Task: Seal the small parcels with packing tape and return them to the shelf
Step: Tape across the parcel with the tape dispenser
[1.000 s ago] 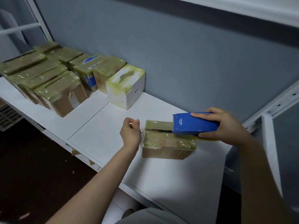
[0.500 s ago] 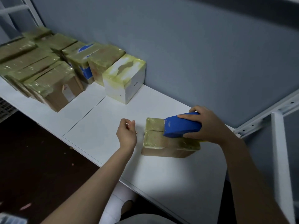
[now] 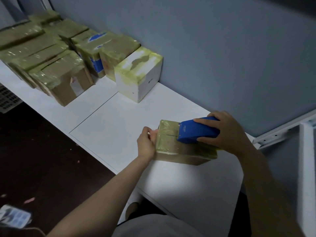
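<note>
Centre frame: left hand (image 3: 147, 146) grips the parcel (image 3: 172, 144) end, right hand (image 3: 224, 132) clasps the tape dispenser (image 3: 198, 131); parcel likely light, stiff, tape-slick, best held by its ends.

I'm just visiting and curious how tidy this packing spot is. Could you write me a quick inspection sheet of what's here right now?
Surface: white shelf, two panels meeting at a seam.
Job's things: parcel lies flat on the shelf, wrapped in yellowish tape; blue dispenser sits on its top.
Clutter: taped parcels bunched at the shelf's far left; white box beside them, apart from the parcel.
Hands: left hand grips the parcel's left end; right hand grips the dispenser.
Cables: nothing seen.
Surroundings: grey wall behind; dark floor with scraps; white frame at right.
</note>
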